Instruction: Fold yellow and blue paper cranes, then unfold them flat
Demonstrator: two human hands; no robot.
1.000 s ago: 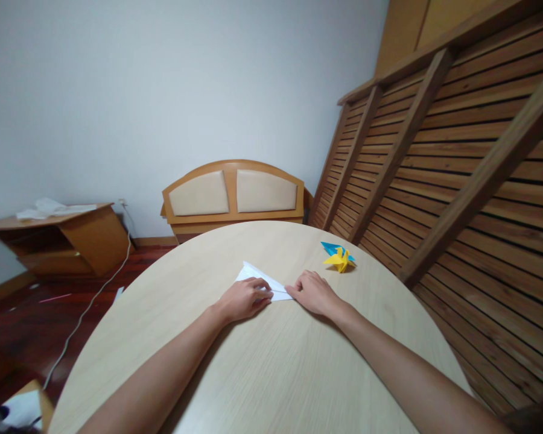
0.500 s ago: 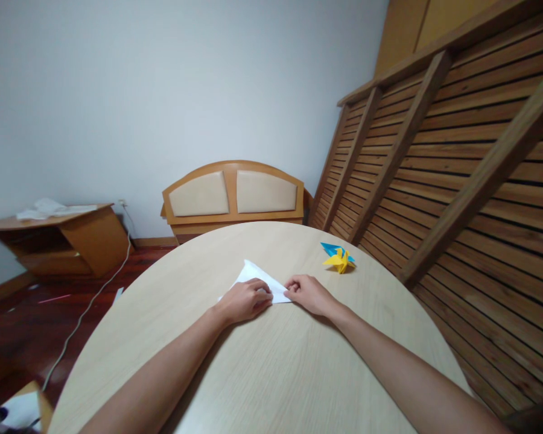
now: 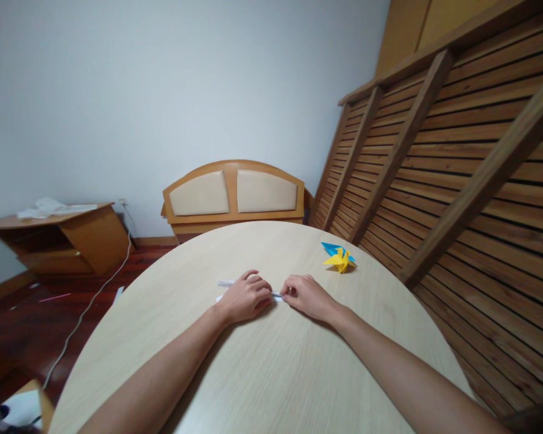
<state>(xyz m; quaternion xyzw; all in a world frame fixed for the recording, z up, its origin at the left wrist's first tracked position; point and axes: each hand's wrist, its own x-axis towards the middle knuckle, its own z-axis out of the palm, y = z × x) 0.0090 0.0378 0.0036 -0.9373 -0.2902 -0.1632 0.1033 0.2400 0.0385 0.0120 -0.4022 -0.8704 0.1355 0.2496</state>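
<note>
A folded piece of white paper lies on the round pale wooden table, mostly hidden under my hands. My left hand covers it with curled fingers pressing down. My right hand pinches the paper's near right end between thumb and fingers. Only a thin white sliver shows to the left of my left hand and between the two hands.
A yellow and blue folded paper figure sits on the table's far right. A slatted wooden frame leans along the right side. A padded headboard stands behind the table, a low wooden cabinet at the left, a cable on the floor.
The white paper's raised triangular flap has been folded down flat; it now hides under my left hand. My right hand shifted slightly left toward the other.
</note>
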